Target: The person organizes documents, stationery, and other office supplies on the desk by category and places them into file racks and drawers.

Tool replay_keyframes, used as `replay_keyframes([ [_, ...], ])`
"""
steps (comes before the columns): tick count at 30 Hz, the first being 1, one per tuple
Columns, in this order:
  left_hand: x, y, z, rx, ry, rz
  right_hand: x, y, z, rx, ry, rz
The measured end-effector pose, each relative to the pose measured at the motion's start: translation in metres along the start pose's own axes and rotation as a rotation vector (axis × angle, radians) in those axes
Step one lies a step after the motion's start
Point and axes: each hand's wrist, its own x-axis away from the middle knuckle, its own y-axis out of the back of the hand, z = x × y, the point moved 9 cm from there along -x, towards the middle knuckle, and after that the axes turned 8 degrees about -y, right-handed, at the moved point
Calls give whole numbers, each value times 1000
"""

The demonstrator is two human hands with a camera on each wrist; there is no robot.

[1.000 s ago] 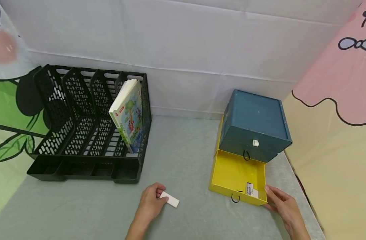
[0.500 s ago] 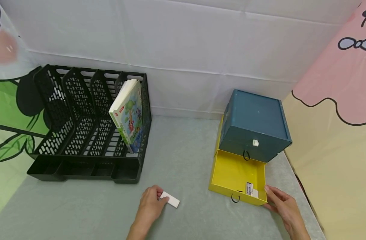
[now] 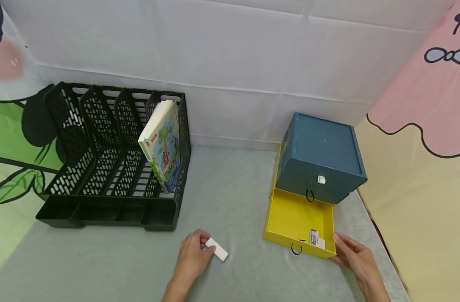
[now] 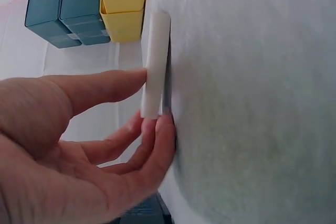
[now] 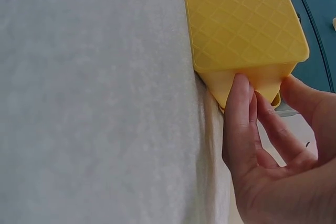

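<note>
My left hand (image 3: 193,256) pinches a small white block that looks like an eraser (image 3: 217,250) at its near end, low over the table. In the left wrist view, the thumb presses one broad face of the eraser (image 4: 156,61) while the fingertips sit at its lower end. On the right, a yellow drawer (image 3: 290,218) stands pulled out below a blue drawer unit (image 3: 324,147). My right hand (image 3: 356,262) holds its front right corner, thumb at the rim and fingers against the outer side wall. Inside lies a small white piece with a dark printed label (image 3: 316,239).
A black desk organizer (image 3: 101,205) with slotted dividers stands at the back left, books (image 3: 163,147) leaning in its right compartment. Behind the grey table (image 3: 233,180) hangs a white cloth (image 3: 233,63). The blue unit has a white knob (image 3: 321,180).
My left hand has shifted slightly to the right with the eraser, which has turned a little. My right hand and the yellow drawer have stayed put.
</note>
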Motion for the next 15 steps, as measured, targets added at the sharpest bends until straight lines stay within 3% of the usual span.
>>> replay_keyframes([
  [9,-5,-9,-5,142,-6,-41,0,0,1,2,-4,-1],
  [15,-9,-17,-4,199,18,-28,1,0,0,9,1,-1],
])
